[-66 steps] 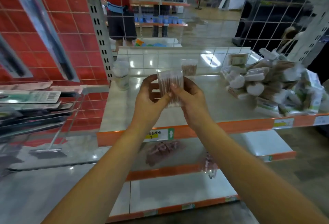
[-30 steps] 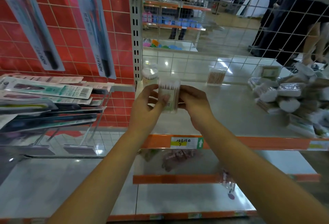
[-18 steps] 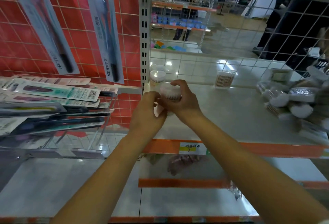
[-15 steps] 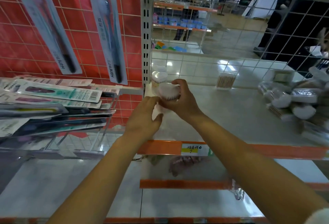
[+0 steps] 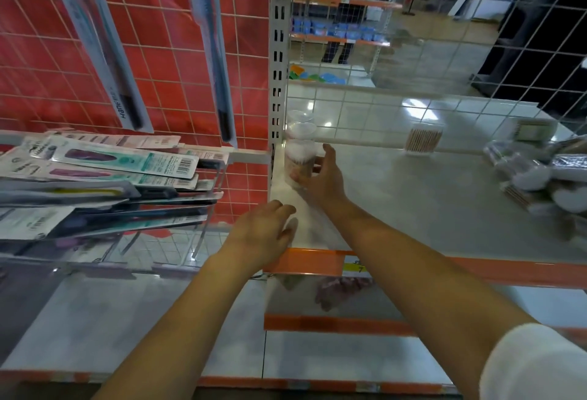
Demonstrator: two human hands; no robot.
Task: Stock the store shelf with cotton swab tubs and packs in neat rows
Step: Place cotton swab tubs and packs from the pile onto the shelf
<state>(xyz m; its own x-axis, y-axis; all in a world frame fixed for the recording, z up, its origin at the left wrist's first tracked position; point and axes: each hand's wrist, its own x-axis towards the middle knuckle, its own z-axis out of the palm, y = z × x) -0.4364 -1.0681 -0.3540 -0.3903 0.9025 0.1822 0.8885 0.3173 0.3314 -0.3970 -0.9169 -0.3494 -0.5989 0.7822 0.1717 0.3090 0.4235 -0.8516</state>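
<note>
At the front lip of the shelf (image 5: 413, 209), the left hand (image 5: 263, 231) hovers with loose, relaxed fingers, holding nothing, just above the orange edge strip (image 5: 317, 261). Further in, the right hand (image 5: 320, 177) wraps around a clear round tub (image 5: 300, 161) of cotton swabs, standing it upright in the left corner beside the slotted metal post (image 5: 278, 82). Directly behind it stands another tub (image 5: 300, 126), apparently the same kind, close enough that I cannot tell whether they touch. To finish well, I would seat the base flat on the smooth, glossy shelf, square it in line with the one behind, then let go gently so the light plastic does not tip. Further back right sits a clear box of wooden-stemmed swabs (image 5: 424, 139), and a loose heap of packs (image 5: 533, 177) waits at the far right.
</note>
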